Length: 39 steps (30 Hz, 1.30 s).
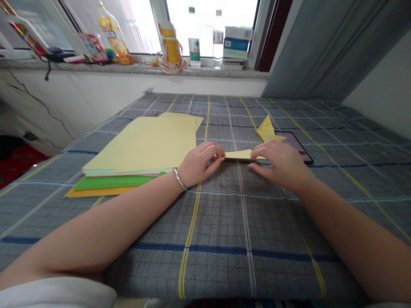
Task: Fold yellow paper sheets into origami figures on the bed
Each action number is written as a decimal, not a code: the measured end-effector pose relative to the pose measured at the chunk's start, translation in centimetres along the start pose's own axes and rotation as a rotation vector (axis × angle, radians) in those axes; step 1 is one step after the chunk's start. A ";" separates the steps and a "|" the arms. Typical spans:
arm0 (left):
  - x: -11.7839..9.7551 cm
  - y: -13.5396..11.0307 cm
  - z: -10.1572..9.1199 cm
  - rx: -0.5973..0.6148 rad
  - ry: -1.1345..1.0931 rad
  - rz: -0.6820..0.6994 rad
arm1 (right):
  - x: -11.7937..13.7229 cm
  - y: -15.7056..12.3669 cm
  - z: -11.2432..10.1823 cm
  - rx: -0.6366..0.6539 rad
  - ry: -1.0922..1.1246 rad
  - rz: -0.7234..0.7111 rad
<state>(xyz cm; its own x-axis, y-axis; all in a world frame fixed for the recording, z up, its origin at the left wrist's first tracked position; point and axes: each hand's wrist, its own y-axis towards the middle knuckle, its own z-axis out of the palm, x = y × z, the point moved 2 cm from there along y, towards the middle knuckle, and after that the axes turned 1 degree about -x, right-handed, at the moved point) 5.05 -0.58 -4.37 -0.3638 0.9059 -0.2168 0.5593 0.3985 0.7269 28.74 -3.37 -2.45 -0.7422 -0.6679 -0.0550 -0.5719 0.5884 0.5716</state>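
My left hand [204, 161], with a silver bangle at its wrist, pinches the left end of a narrow folded strip of pale yellow paper [238, 154]. At the strip's right end is my right hand [280, 164], its fingertips at the paper and its thumb spread apart below them. Part of the strip is hidden behind the right fingers. Just beyond that hand stands a folded yellow paper piece [267, 129] with a pointed top. A phone [297, 147] with a lit screen lies partly behind the hand.
Left of my hands lies a stack of coloured paper [150, 143], pale yellow on top, with green [112, 182] and orange sheets showing below. A checked cloth [218, 231] covers the table. Bottles, including a yellow one [171, 45], and boxes [236, 45] line the windowsill behind.
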 end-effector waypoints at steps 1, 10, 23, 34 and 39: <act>-0.1 0.0 0.1 0.003 -0.009 0.003 | 0.6 0.0 0.3 0.000 -0.010 -0.002; 0.2 0.0 0.3 0.056 -0.079 -0.017 | 2.7 0.1 1.5 -0.070 0.006 0.080; -1.6 0.3 1.5 0.092 0.259 0.094 | 4.8 0.8 2.7 -0.039 -0.084 0.119; -1.1 0.7 -0.1 0.234 0.334 0.127 | 3.5 0.1 1.7 -0.003 -0.079 0.063; -0.5 1.1 -0.9 0.271 0.350 0.193 | 3.1 -0.1 1.6 0.017 -0.055 0.044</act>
<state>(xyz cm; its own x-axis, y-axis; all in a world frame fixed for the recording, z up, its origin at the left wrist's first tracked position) 5.17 -0.68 -2.88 -0.4366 0.8831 0.1715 0.7983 0.2924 0.5265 25.95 -4.74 -3.99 -0.7847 -0.6153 -0.0752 -0.5434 0.6245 0.5609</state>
